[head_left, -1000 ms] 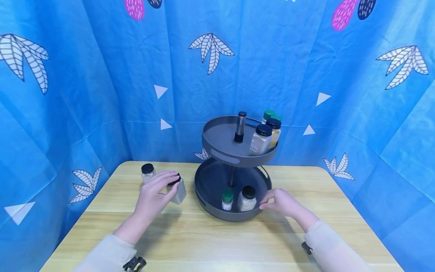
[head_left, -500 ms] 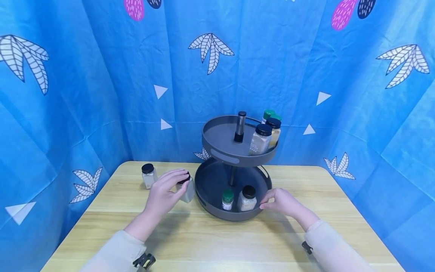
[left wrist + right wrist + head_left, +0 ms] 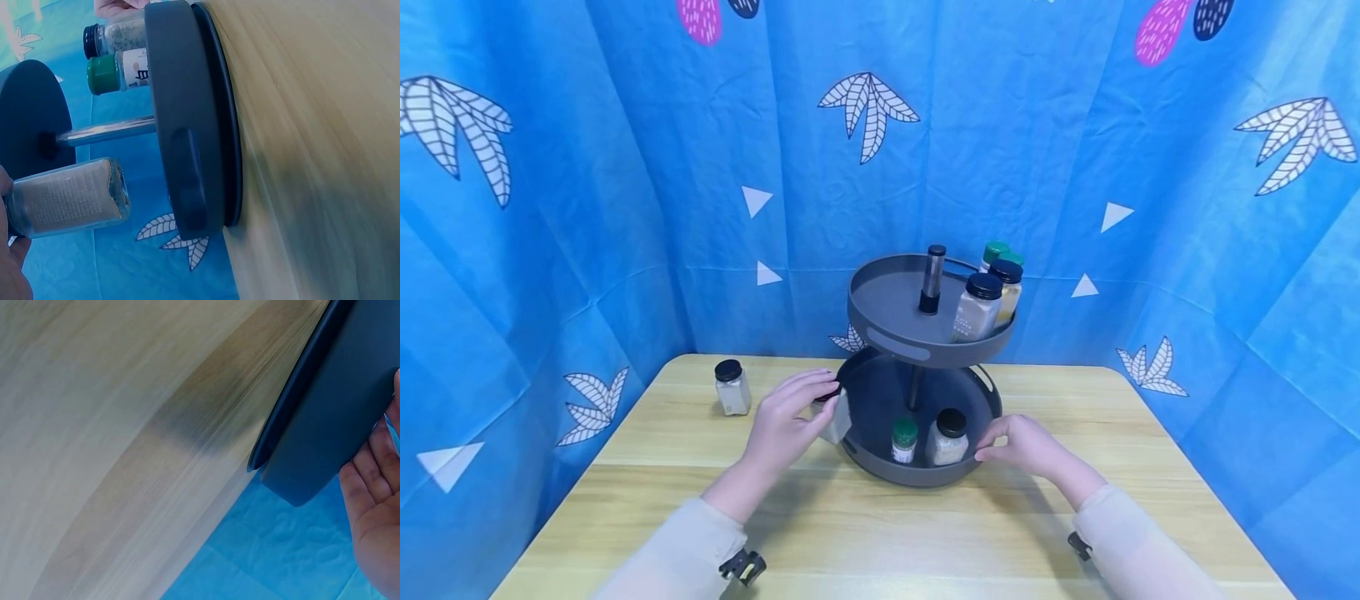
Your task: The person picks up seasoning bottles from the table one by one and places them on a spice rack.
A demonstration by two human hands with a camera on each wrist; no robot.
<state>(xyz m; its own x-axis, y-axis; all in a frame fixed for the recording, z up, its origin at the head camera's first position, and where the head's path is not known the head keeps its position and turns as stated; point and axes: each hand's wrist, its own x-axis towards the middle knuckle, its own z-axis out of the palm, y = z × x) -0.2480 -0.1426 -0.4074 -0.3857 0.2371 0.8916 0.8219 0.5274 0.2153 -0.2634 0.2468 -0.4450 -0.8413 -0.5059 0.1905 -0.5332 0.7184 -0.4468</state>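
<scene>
My left hand (image 3: 781, 423) grips a clear square spice jar (image 3: 65, 197) by its black-lidded end. The jar hangs in the air at the left rim of the lower tier (image 3: 880, 387) of a dark grey two-tier turntable, its base higher than that rim in the left wrist view. Thumb and fingers of my right hand (image 3: 1021, 446) pinch the lower tier's right rim (image 3: 325, 425). On that tier stand a small green-capped jar (image 3: 904, 442) and a black-capped jar (image 3: 948, 442), side by side near the front.
The upper tier (image 3: 891, 292) bears two black-capped jars (image 3: 977, 312) and two green-capped ones at its right side, around a metal centre post (image 3: 933, 275). Another black-capped jar (image 3: 733, 390) stands at the table's back left. A blue patterned curtain (image 3: 880, 200) encloses the table.
My left hand has carried the spice jar rightward from the table's left part to the lower tier's rim. My right hand and the turntable stay where they were.
</scene>
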